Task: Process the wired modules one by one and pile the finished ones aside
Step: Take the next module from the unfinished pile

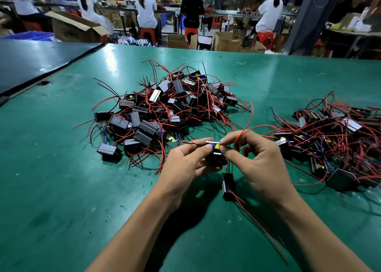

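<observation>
Here left hand (185,165) and right hand (262,166) both pinch one wired module (214,148), open face upward.

Green worktable (61,168), open cardboard box (70,30), red stools (148,34), seated workers (146,7), blue crate (31,36)

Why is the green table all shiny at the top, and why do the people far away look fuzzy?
In the head view, light glares off the green table as pale streaks near its far edge; the seated workers behind look soft and blurry, while the left hand and right hand pinching the module are sharp, with dark shadows beneath them.
</observation>
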`<act>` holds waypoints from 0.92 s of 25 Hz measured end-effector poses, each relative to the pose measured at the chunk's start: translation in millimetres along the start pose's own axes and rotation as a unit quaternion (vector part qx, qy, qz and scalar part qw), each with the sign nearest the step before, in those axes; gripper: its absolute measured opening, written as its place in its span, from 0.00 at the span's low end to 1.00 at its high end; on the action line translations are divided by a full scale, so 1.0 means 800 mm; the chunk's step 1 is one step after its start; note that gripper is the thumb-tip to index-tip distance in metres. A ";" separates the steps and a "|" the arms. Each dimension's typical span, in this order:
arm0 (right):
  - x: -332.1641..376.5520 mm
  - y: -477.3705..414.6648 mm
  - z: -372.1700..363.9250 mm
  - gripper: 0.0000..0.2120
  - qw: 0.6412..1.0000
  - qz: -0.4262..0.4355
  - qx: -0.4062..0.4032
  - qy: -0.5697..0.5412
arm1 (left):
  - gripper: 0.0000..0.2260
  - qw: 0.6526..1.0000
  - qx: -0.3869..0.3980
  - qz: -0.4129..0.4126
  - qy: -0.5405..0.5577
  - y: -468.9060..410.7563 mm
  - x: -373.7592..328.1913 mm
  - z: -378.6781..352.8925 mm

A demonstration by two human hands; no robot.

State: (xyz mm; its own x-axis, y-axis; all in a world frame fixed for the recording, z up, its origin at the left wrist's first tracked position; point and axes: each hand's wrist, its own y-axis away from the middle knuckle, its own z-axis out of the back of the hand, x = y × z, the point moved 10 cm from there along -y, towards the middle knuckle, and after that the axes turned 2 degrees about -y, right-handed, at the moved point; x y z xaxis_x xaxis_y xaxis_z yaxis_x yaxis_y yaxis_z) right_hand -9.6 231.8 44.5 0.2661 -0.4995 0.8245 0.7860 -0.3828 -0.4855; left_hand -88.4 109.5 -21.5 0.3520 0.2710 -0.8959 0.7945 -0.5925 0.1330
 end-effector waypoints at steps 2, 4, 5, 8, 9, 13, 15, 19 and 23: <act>0.017 0.002 -0.005 0.09 0.996 0.063 0.003 0.061 | 0.08 1.000 -0.013 -0.002 -0.017 -0.001 0.000 0.004; 0.019 0.003 -0.009 0.11 0.993 0.079 0.011 0.087 | 0.08 1.000 -0.019 0.000 -0.023 -0.002 0.001 0.006; 0.015 0.003 -0.010 0.12 0.994 0.069 0.018 0.082 | 0.08 0.999 -0.021 0.000 -0.027 -0.002 0.001 0.006; 0.008 0.001 -0.010 0.08 0.998 0.039 0.026 0.044 | 0.07 0.999 -0.033 0.000 -0.023 -0.003 0.000 0.008; 0.005 0.002 -0.010 0.06 0.999 0.026 0.023 0.021 | 0.07 0.999 -0.038 -0.001 -0.014 -0.004 -0.001 0.009; -0.024 0.005 -0.012 0.09 0.994 -0.089 -0.012 -0.065 | 0.08 0.996 -0.080 -0.034 -0.009 -0.002 -0.010 0.023; -0.036 0.009 -0.016 0.10 0.990 -0.131 -0.015 -0.051 | 0.08 0.993 -0.095 -0.054 -0.031 0.000 -0.015 0.027; -0.042 0.011 -0.030 0.05 0.986 -0.161 0.010 -0.044 | 0.09 0.989 -0.096 -0.085 -0.079 0.000 -0.020 0.022; -0.037 0.010 -0.024 0.02 0.990 -0.140 -0.023 0.000 | 0.08 0.978 -0.110 -0.124 -0.124 0.004 -0.027 0.021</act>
State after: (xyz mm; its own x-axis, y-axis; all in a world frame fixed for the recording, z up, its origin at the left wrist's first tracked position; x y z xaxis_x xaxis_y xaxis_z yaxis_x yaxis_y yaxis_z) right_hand -22.0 228.1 10.9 0.0416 -0.3687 0.9286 0.8024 -0.5414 -0.2509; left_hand -101.9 89.3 -9.2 0.0259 0.1763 -0.9840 0.9372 -0.3469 -0.0375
